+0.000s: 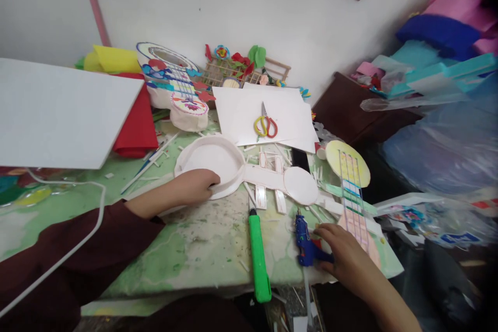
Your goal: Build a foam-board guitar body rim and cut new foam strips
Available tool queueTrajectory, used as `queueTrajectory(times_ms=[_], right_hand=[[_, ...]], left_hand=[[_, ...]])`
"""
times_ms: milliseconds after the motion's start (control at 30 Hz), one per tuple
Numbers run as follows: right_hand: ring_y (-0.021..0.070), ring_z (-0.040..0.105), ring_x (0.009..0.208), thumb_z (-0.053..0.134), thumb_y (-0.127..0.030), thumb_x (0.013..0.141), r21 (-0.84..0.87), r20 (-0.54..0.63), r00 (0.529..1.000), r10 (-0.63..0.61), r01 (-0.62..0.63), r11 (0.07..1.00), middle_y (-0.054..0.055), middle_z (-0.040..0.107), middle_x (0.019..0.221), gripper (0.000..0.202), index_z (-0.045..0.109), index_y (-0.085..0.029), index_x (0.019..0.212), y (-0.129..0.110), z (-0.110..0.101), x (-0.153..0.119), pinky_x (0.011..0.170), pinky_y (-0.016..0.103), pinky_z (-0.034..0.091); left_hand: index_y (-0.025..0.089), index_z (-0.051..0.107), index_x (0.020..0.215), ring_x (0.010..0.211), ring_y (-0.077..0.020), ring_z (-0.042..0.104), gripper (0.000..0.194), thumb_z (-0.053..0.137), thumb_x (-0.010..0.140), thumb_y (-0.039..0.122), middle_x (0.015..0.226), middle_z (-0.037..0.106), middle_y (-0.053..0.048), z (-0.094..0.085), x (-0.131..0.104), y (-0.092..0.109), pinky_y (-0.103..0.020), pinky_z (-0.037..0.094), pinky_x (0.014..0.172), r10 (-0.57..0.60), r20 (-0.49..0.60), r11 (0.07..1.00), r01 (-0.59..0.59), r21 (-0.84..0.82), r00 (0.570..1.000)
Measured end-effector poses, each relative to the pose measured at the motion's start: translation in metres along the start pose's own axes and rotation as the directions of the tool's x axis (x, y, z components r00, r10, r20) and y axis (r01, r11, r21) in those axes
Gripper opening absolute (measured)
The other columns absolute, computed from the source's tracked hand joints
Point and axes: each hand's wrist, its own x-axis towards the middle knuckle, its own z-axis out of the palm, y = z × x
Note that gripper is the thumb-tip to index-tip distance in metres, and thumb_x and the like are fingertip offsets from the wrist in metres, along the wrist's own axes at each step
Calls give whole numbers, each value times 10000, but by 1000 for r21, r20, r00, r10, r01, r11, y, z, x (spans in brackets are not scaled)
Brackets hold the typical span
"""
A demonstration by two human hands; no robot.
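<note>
My left hand is at the lower left rim of a round white foam tray shape, its fingers curled over the edge. A flat white neck joins this shape to a white disc, with short crosspieces at the neck. At the right, my right hand is around the handle of a blue glue gun, whose nozzle points away from me. Between the hands lies a green-handled cutter, reaching over the table's front edge.
Scissors rest on white sheets at the back. Decorated guitar models stand at the back left and right. A white board is at the left; a white cable crosses my left sleeve. Foam scraps litter the table.
</note>
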Motion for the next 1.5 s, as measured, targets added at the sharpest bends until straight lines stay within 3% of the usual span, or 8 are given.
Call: queueTrajectory(times_ms=[233, 400, 567, 700, 800, 933, 1333, 1500], right_hand=[[250, 584, 889, 643, -163, 640, -11, 124, 992, 4, -3, 1000, 80, 626, 965, 269, 627, -220, 903, 5, -1, 2, 761, 358, 434], [240, 572, 837, 688, -171, 634, -76, 48, 999, -20, 24, 997, 74, 621, 907, 263, 611, -200, 883, -18, -17, 10, 726, 350, 420], [270, 533, 967, 671, -247, 758, -200, -162, 947, -276, 242, 949, 100, 608, 964, 217, 602, -171, 949, -89, -55, 86, 836, 406, 387], [226, 514, 1002, 645, -290, 816, -155, -108, 823, -558, 540, 827, 100, 588, 1021, 253, 584, -158, 1023, -157, -57, 163, 843, 354, 380], [198, 541, 921, 659, -289, 809, -139, 30, 788, -615, 613, 778, 82, 609, 952, 200, 618, -157, 953, -180, -44, 199, 755, 291, 391], [182, 578, 842, 591, -260, 849, -132, 153, 807, -571, 589, 797, 72, 654, 847, 133, 688, -170, 864, -180, -30, 216, 693, 256, 371], [183, 579, 821, 588, -256, 834, -159, 127, 813, -569, 583, 797, 69, 675, 848, 144, 707, -176, 833, -179, -26, 216, 654, 255, 343], [183, 582, 835, 564, -248, 848, -154, 124, 808, -576, 589, 793, 80, 681, 871, 162, 703, -165, 854, -177, -25, 214, 661, 253, 341]], left_hand=[[159, 661, 830, 743, -215, 596, 276, 447, 658, 137, 876, 690, -91, -7, -4, 6, -293, 399, 640, -16, 7, 1000, 16, -27, 1000], [153, 667, 865, 800, -232, 607, 302, 450, 656, 140, 920, 690, -105, -6, -4, 6, -300, 412, 667, -18, -12, 1000, 18, 14, 1000], [160, 675, 888, 791, -235, 614, 312, 456, 666, 144, 916, 695, -106, -1, -4, 7, -300, 417, 655, -16, -30, 999, 17, 39, 999], [166, 683, 896, 795, -228, 621, 296, 473, 688, 163, 917, 703, -99, 4, -4, 6, -298, 430, 689, -33, -70, 999, 34, 19, 997], [169, 691, 900, 807, -227, 626, 285, 490, 699, 175, 911, 705, -95, 7, -2, 5, -299, 437, 721, -25, -83, 1000, 24, -11, 996], [169, 700, 899, 768, -227, 629, 291, 474, 717, 187, 886, 705, -98, 7, -5, 3, -298, 430, 678, -21, -73, 1000, 19, -23, 997], [167, 657, 898, 736, -221, 602, 252, 503, 699, 161, 835, 659, -93, -12, -62, -18, -280, 396, 620, -81, 91, 982, 63, 180, 993], [160, 673, 892, 751, -235, 605, 246, 483, 756, 82, 801, 666, -92, -19, -59, -14, -313, 407, 697, -36, -8, 979, 36, 198, 999]])
